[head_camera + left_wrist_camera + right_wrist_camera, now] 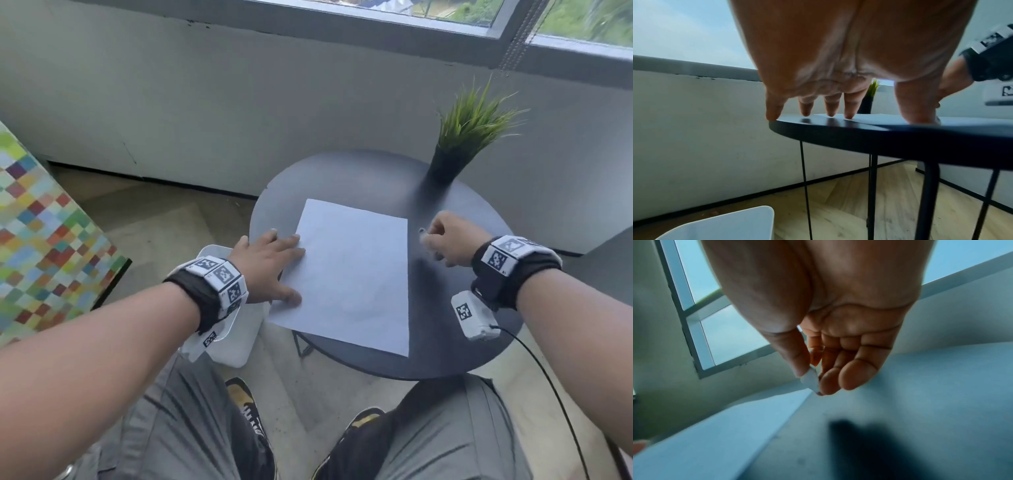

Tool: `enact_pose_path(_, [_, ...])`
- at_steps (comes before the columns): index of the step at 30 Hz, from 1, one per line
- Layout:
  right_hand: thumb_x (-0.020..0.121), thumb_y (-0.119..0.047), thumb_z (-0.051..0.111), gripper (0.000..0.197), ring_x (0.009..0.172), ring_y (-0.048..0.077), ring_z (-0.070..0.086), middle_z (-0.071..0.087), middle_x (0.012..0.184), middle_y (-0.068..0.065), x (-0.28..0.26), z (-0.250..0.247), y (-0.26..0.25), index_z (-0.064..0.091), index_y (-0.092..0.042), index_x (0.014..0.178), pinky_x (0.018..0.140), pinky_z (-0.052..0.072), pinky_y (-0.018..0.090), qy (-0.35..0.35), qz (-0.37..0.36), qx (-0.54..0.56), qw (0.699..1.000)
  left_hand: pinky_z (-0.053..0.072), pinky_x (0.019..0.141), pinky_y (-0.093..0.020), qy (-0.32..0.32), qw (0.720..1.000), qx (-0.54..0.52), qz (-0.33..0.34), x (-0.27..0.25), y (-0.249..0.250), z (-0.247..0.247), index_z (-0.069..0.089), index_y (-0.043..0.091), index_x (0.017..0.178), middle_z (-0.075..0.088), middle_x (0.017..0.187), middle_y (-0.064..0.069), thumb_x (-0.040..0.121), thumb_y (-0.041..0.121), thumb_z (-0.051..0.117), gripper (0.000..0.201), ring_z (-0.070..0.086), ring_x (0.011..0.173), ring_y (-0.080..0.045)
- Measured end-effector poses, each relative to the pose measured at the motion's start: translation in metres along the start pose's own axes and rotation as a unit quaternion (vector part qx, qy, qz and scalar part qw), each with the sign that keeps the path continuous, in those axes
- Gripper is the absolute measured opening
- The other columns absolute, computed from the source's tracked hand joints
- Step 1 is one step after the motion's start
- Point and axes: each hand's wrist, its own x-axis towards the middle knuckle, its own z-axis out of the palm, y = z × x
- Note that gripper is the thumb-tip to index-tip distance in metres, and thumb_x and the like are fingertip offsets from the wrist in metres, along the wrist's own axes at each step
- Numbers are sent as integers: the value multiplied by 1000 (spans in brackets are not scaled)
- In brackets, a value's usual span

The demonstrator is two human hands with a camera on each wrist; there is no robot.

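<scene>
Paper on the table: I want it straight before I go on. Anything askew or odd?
Yes: the paper lies turned on the table, and its near-left corner seems to reach past the rim beside the left hand.

Black wristbands (191,291) behind left hand (270,267) and right hand (452,240) carry white code-printed blocks (222,274) (a black cable (555,387) trails from the right one); grey trousers (445,438), black-and-yellow shoes (245,407).

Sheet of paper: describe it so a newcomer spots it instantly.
Below the window stands a round dark table. The sheet of paper lies flat on it, left hand pressing its left edge. Unlike the potted plant behind, it is white and rectangular.
</scene>
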Motion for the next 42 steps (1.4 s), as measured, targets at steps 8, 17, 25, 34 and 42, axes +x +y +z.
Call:
enact_pose_path(8, [87,-44,63,24,69,16,67,68,79,-2,-26,33,-73,57,-22,92,57,57,33,-95,-138,46,985,6,119,-59,37,997,-32,62,11,44,10,24,36,154,11,165,13,78,80,55,93,3,152,-14])
enact_pose_path(17, [93,-44,54,17,82,18,58,62,89,-5,-19,64,-82,51,-28,100,69,44,30,-111,-154,-63,980,22,112,-61,-3,995,65,78,26,35,3,4,30,158,-4,167,14,59,95,52,129,2,151,-20])
enact_pose_path(25, [93,-27,50,12,80,22,54,61,87,1,-47,76,-86,52,-24,104,68,39,28,-161,-241,-144,946,29,110,-60,-29,993,84,82,27,35,-1,-3,28,158,-8,167,13,56,96,54,135,4,150,-24])
enact_pose_path(34, [94,-21,51,22,93,19,55,64,101,-4,-42,75,-84,62,-23,113,77,37,24,-151,-286,-140,936,27,112,-61,-50,992,92,76,27,37,-5,-3,30,158,-10,166,15,56,95,57,135,2,150,-25])
enact_pose_path(42, [95,-32,50,19,93,21,48,54,100,1,-25,73,-80,58,-29,112,83,41,33,-99,-257,-171,946,29,109,-63,-65,990,104,74,27,41,-12,-2,31,158,-10,166,16,56,92,62,135,4,149,-27])
